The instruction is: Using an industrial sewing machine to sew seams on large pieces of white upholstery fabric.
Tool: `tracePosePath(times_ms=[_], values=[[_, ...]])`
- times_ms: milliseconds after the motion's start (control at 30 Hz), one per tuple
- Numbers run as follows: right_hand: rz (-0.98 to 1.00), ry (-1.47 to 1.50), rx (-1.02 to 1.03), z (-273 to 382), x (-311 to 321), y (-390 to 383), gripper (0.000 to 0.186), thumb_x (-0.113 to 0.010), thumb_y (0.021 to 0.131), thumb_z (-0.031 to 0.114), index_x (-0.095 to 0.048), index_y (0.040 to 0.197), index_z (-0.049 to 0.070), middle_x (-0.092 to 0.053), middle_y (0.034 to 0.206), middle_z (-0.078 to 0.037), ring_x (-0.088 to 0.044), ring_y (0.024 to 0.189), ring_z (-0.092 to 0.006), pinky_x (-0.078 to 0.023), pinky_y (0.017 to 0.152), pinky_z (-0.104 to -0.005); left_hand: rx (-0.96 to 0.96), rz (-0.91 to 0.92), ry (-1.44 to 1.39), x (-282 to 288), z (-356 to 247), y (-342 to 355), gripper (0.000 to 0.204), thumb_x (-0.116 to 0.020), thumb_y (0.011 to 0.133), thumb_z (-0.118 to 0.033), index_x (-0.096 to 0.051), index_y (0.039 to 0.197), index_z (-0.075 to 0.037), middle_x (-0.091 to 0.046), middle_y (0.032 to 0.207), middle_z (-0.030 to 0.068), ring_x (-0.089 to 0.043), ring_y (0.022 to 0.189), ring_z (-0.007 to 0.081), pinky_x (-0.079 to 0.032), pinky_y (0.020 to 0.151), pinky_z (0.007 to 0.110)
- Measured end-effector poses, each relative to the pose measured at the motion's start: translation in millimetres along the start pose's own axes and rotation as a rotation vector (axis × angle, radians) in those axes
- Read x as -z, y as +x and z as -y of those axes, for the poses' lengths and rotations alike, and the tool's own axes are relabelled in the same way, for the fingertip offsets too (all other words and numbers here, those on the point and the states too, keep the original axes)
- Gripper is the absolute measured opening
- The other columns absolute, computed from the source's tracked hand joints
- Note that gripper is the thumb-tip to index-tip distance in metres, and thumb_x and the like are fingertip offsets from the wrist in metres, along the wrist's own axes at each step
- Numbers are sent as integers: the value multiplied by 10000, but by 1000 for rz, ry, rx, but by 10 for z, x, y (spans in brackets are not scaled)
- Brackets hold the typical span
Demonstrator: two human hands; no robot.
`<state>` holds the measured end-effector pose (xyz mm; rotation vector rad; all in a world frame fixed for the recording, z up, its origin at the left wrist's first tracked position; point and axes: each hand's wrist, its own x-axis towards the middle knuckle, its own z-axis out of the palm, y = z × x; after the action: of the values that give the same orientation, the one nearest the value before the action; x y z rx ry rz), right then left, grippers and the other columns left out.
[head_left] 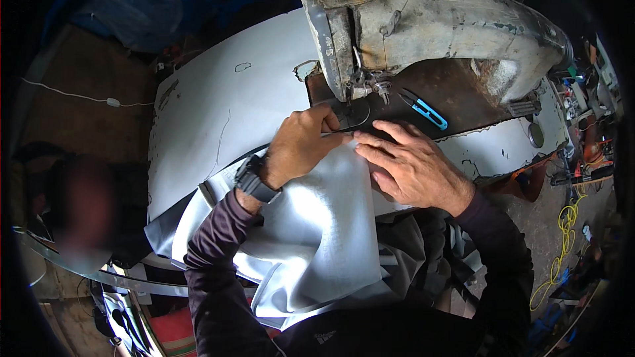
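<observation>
A silver-grey sheet of coated fabric (pixel 317 225) drapes from the sewing machine's bed over the front edge and onto my lap. My left hand (pixel 297 142), with a dark watch on the wrist, has its fingers curled and pinched at the fabric's top edge, just in front of the needle area. Beside it, my right hand (pixel 413 165) lies with fingers stretched out, their tips at the same edge. The worn sewing machine (pixel 450 23) stands above both hands, its presser foot partly hidden behind the left fingers. Blue-handled thread snips (pixel 428 114) rest on the dark bed, right of the needle.
A white, chipped tabletop (pixel 205 106) extends left of the machine, with loose thread on it. A small round metal piece (pixel 535 135) sits at the right end. Yellow cord (pixel 561 238) lies on the floor at right. A blurred person-like shape (pixel 89 205) appears at far left.
</observation>
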<state>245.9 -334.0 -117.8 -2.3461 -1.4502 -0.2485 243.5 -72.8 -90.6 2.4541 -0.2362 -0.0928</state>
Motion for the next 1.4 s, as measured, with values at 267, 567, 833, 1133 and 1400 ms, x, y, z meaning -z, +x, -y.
tracePosePath(times_ms=[267,567,833,1133,1400], values=[[81,-29,-48,-111,43,77,493,-696,955,248,-642,1406,58,-576,1551,-70,-479,1435,-349,-453,1126,-561,6,-76,-37,-15,49,80,297,-868,866,-107,-708,1056,57,-739,897,133,-708,825,187,-575,758,351],[40,62,-33,-248,19,181,449,-725,934,204,-690,1348,33,-618,1506,-94,-545,1360,-343,-479,1124,-470,52,-94,-88,-16,123,240,319,-875,825,-112,-684,1037,30,-755,914,173,-759,875,293,-599,807,399],[-37,19,0,-281,22,235,415,-722,930,221,-719,1278,-4,-686,1399,-119,-589,1259,-328,-522,1069,-451,37,-88,-126,-36,244,337,332,-875,835,-116,-682,1060,33,-751,904,158,-750,870,264,-602,810,392],[-31,26,-27,-283,-6,230,411,-714,929,215,-718,1282,2,-681,1406,-102,-573,1282,-325,-517,1070,-452,30,-69,-82,15,135,257,248,-845,884,-99,-744,1070,31,-787,983,153,-758,884,223,-609,828,374],[-41,-11,-5,-266,0,238,407,-712,920,199,-719,1273,-5,-679,1407,-106,-571,1278,-323,-516,1069,-462,-179,-166,90,-29,119,41,240,-821,893,-80,-794,1122,-15,-772,1080,165,-753,947,294,-610,898,393]])
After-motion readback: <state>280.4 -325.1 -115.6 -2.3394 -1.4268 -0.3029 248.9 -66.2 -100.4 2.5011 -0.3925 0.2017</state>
